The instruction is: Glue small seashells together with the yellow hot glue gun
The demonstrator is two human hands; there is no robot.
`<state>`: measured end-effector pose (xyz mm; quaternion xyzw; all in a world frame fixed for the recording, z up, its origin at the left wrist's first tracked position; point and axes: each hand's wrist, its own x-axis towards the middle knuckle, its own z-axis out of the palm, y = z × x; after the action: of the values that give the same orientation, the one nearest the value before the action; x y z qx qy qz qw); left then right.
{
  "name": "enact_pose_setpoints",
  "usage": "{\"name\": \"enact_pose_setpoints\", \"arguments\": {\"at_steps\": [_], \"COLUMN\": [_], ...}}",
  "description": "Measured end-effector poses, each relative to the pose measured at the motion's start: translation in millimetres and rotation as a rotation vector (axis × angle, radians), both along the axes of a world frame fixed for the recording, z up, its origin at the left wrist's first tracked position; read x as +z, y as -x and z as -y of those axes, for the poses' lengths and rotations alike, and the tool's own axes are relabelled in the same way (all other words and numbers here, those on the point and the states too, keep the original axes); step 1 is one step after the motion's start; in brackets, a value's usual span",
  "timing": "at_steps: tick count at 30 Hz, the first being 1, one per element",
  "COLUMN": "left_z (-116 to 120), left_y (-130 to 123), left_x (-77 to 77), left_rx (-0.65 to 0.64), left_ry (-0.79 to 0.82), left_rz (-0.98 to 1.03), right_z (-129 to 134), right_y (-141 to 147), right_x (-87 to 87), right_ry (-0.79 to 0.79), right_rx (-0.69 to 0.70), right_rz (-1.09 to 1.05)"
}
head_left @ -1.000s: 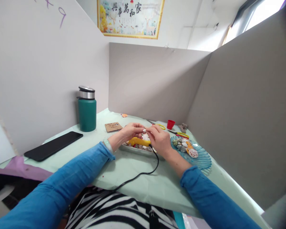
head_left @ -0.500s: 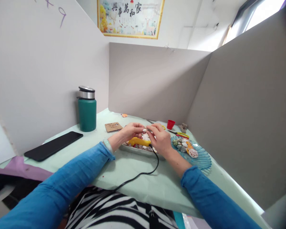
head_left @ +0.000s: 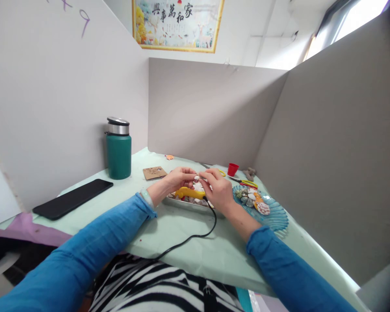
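Gray panels [head_left: 211,104] wall in the workspace on three sides, a purple "9" handwritten on the left one. Between them, a pale green cloth covers the tabletop [head_left: 172,229]. On the wall beyond hangs a gold-framed picture [head_left: 182,37] bearing the characters 興事萬和家. A shallow metal tray [head_left: 188,205] holds small pale pieces, with a corded yellow tool [head_left: 190,193] lying across it. Right of it, a blue scalloped plate [head_left: 281,221] carries shell-like pieces, white, orange and greenish. A green bottle [head_left: 118,157], lidded, stands upright at left. Above the tray, the left hand [head_left: 182,178] and right hand [head_left: 219,188] meet, each grip pinched closed at the fingertips on one small white piece [head_left: 196,178]. Behind the plate sits a red cup [head_left: 233,169], its contents hidden.
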<state>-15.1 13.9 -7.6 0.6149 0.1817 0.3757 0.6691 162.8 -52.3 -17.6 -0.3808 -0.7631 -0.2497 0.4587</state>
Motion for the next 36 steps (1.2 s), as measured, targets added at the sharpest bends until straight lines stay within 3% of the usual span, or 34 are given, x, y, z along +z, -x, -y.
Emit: {"name": "enact_pose_setpoints", "arguments": {"at_steps": [36], "left_z": [3.2], "left_y": [-1.3], "left_x": [2.7], "left_rx": [0.029], "left_ry": [0.031], "left_rz": [0.006], "right_z": [1.1], "right_y": [0.2], "right_x": [-0.1], "right_ry": [-0.033], "right_rx": [-0.004], "right_rz": [0.010]}}
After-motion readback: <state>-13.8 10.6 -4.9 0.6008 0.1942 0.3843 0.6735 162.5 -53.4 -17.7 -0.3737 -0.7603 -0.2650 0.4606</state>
